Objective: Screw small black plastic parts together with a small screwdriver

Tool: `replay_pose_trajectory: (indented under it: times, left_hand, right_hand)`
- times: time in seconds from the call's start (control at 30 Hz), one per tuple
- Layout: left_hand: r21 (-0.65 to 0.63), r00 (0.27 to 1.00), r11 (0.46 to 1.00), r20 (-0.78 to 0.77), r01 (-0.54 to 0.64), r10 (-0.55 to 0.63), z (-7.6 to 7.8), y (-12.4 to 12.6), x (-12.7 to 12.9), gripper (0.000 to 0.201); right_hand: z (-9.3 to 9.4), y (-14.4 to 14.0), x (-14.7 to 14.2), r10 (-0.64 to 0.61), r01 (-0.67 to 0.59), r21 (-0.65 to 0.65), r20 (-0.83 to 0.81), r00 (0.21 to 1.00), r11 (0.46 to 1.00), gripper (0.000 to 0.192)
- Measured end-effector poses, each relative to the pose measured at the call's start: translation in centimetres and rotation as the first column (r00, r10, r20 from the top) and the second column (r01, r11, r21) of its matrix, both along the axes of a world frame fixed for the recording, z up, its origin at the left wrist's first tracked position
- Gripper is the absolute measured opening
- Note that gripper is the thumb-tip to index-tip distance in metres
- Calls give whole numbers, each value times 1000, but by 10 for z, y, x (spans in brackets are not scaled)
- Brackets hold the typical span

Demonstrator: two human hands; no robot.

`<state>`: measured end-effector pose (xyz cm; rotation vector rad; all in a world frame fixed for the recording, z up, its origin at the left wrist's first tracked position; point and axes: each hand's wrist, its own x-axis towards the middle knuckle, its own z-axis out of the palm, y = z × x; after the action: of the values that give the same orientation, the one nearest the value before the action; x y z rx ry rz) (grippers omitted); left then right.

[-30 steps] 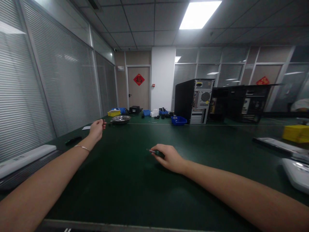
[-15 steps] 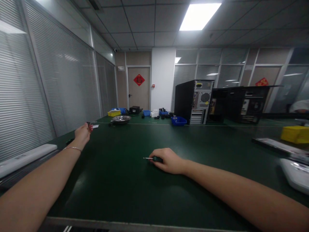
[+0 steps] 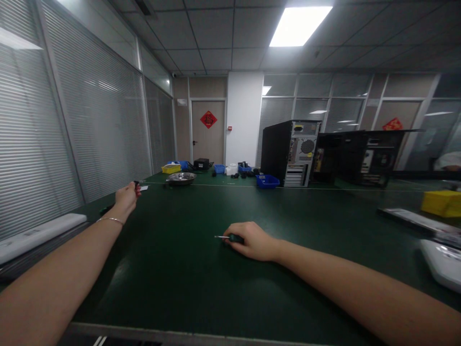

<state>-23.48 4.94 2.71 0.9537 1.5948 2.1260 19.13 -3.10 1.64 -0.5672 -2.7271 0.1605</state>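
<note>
My right hand (image 3: 252,241) rests on the green tabletop (image 3: 173,269), closed around the dark handle of a screwdriver (image 3: 236,238). The thin metal shaft sticks out to the left, roughly level with the table. Far forward on the left, my left hand (image 3: 126,197) is closed, with a small dark object (image 3: 136,183) at its fingertips, too small to name. Just beyond those fingers is a small white piece (image 3: 144,188); whether the hand touches it, I cannot tell. A shallow metal dish (image 3: 181,179) stands to the right of my left hand.
Black computer towers (image 3: 277,154) stand at the back right, with a blue bin (image 3: 267,181) before them. A yellow bin (image 3: 171,168) sits at the far left. Another yellow box (image 3: 442,203) and a white device (image 3: 441,262) are on the right. A long white object (image 3: 43,235) lies along the left edge.
The view has shifted very slightly. My left hand sits a touch further right, still closed; my right hand keeps its hold on the screwdriver in the same place.
</note>
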Motion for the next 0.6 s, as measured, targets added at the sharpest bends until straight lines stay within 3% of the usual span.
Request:
replay_pose_trajectory:
  times: [0.13, 0.27, 0.47, 0.6]
  left_hand:
    - [-39, 975, 975, 56, 218, -216, 3, 4, 27, 19]
    - [-68, 888, 885, 30, 461, -460, 4, 4, 71, 16]
    - [-233, 600, 592, -44, 772, -799, -7, -24, 153, 17]
    - [-308, 371, 392, -126, 867, -920, -10, -45, 191, 24]
  right_hand:
    - [1, -1, 0, 0, 0, -4, 6, 1000, 1000, 21]
    - [1, 0, 0, 3, -3, -7, 3, 1000, 1000, 22]
    - [-2, 1, -2, -17, 14, -58, -48, 999, 998, 22]
    - [-6, 10, 1, -228, 190, -154, -285, 931, 970, 29]
